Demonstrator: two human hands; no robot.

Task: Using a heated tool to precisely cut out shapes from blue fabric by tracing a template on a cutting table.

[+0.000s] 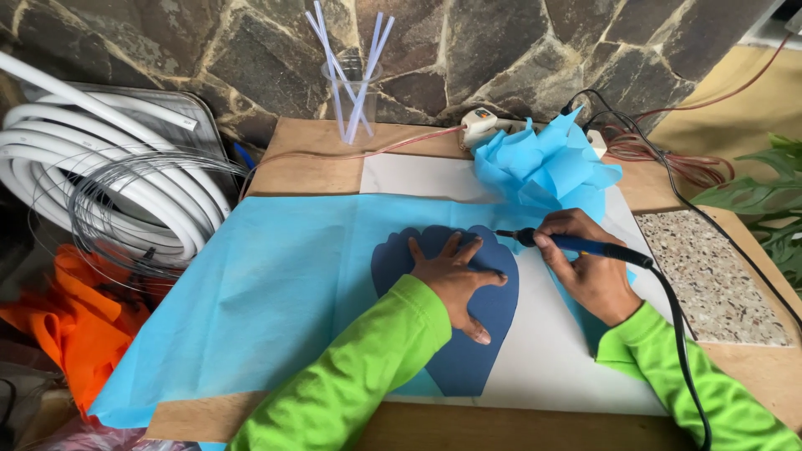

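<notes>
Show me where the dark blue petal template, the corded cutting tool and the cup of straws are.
dark blue petal template [489,334], head view, lower flat part.
corded cutting tool [585,245], head view, blue handle.
cup of straws [355,100], head view, clear wall.

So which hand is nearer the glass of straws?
Right. The right hand holding the blue tool is closer below the glass of straws; the left hand lies lower on the dark blue template.
</notes>
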